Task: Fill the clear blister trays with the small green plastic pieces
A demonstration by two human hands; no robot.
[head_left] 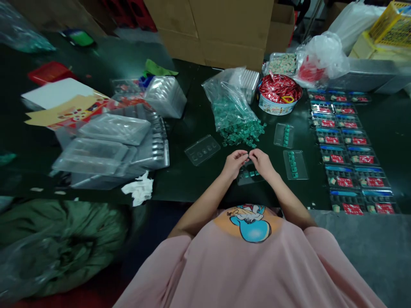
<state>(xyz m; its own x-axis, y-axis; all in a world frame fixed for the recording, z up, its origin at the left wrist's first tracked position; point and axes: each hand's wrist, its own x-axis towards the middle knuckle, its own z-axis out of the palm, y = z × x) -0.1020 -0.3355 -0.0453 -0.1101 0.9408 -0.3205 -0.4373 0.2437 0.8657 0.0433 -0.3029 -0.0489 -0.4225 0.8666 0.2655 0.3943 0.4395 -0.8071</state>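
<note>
A shallow clear plastic tray (245, 180) holding small translucent green pieces (252, 173) lies on the dark green counter (205, 182), beneath the left hand (233, 164) and right hand (262, 163). Their fingers meet, pinched close; whether they grasp anything I cannot tell. Just beyond, a loose green heap (244, 133) spills from a crinkled transparent bag (224, 96).

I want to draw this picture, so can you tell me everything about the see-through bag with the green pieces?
The bag looks like thin, clear plastic, shiny and crinkled. It lies slumped on the dark table, with green pieces showing through its lower part and more heaped outside it, at the end nearer the person's hands. A stack of clear trays is close behind it; I can't tell whether they touch. The hands are not touching the bag.
</note>
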